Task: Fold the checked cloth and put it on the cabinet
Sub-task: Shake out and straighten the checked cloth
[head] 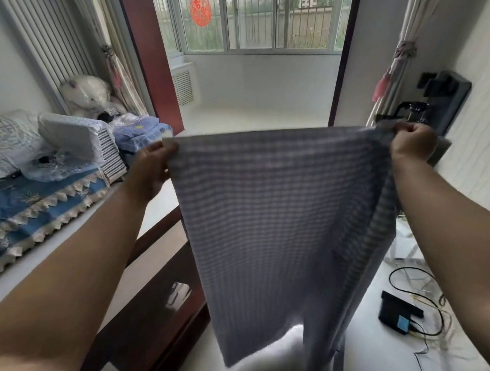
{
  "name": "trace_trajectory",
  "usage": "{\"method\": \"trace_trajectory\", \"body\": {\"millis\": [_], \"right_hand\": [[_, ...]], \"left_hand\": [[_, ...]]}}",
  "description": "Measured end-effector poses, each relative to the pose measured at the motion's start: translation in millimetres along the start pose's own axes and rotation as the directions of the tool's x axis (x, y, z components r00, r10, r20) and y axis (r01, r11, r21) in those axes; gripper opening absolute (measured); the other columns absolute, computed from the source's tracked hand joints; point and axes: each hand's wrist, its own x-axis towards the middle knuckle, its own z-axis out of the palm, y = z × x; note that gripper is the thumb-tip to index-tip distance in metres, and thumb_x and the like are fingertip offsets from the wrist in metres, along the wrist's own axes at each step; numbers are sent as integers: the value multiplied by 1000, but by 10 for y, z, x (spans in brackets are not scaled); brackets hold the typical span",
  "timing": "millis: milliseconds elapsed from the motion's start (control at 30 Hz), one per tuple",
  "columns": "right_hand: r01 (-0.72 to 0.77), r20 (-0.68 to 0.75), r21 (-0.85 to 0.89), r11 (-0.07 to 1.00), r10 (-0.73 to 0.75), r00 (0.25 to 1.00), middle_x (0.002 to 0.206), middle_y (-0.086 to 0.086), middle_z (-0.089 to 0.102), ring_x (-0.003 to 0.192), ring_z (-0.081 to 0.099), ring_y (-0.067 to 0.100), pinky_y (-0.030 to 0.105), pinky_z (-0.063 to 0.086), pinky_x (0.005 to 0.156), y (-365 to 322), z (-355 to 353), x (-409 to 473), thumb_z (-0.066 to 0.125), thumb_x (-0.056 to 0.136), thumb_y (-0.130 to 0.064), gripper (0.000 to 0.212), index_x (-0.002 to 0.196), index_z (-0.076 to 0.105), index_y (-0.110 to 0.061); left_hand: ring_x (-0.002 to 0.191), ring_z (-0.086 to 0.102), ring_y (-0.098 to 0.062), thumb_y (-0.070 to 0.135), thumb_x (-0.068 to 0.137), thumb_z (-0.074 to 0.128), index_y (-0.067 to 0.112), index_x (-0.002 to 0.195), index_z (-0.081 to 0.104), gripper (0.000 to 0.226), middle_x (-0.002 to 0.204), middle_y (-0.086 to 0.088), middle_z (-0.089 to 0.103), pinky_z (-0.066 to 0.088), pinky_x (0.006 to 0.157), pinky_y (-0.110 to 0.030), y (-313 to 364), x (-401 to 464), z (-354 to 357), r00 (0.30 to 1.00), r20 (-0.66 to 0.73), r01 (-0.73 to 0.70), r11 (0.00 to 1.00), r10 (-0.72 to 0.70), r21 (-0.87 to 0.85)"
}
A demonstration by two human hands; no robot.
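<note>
Two hands, left hand [154, 163] and right hand [413, 144], pinch the checked cloth [281, 220] by its top corners, mid-frame; next, bringing the corners together would halve it.

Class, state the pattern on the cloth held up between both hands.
Small grey-blue and white checks on the cloth, seen in the head view.

I see soft daylight coming from the window [257, 21] ahead, even and fairly bright, with no hard shadows. The checked cloth [281, 225] is smeared with motion blur (its pattern runs together), and straight lines bow near the frame edges.
</note>
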Motion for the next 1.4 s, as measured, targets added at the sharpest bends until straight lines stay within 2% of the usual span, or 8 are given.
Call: {"method": "trace_trajectory", "body": {"millis": [200,367,600,800,900,1033,1200,1400], "right_hand": [[1,64,-22,1000,1,998,116,20,66,110,60,30,26,41,92,-36,82,40,47,93,-18,33,112,66,0],[-71,81,4,997,70,994,116,19,66,110,60,28,14,36,80,118,169,0,47,95,-21,34,114,65,1],[-83,142,-31,996,87,986,119,22,64,114,57,30,24,39,91,232,244,-60,47,96,-17,32,116,63,2],[-77,112,-22,997,79,990,116,29,61,112,53,37,28,37,93,148,389,-132,47,92,-18,34,111,65,3],[13,156,11,1000,-15,988,107,24,67,101,61,33,28,39,77,-76,503,-429,48,93,-13,28,106,67,2],[82,263,162,983,-123,957,92,13,70,82,64,24,29,48,71,-338,627,-1066,52,93,-12,20,96,69,-4],[3,388,335,942,-141,911,77,0,67,66,61,9,7,45,58,-524,627,-1761,59,93,-26,21,89,69,-8],[-204,482,410,889,-21,876,79,-6,67,69,62,2,5,50,60,-700,502,-2032,55,94,-27,22,98,70,-11]], "left_hand": [[57,62,-6,16,92,58,19,77,64,17,70,5,65,49,49,-20,299,121,404,975,-210,-79,997,80,10],[49,54,-2,14,92,59,20,77,62,16,67,5,57,40,40,-15,384,200,576,960,-238,-148,989,151,27],[81,60,-23,19,84,64,18,74,67,11,77,-1,63,55,77,-39,391,367,432,936,-336,-91,994,108,68],[62,53,-11,15,88,58,21,77,55,12,77,3,56,46,38,-16,186,536,370,888,-446,128,992,-110,9],[68,57,-20,18,87,56,14,85,64,9,77,-1,57,45,39,-17,90,566,664,919,-383,122,991,-93,53],[73,59,-24,11,87,59,17,74,64,16,80,-7,62,51,64,-34,-23,327,1282,973,-225,55,998,-58,-22],[86,68,-28,13,85,66,11,88,71,6,91,-12,70,57,76,-42,-226,37,1578,994,-74,81,997,-81,-7],[75,72,-13,28,87,69,8,93,74,21,86,-5,75,60,68,-27,-372,-204,1617,999,40,3,993,-8,114]]}}
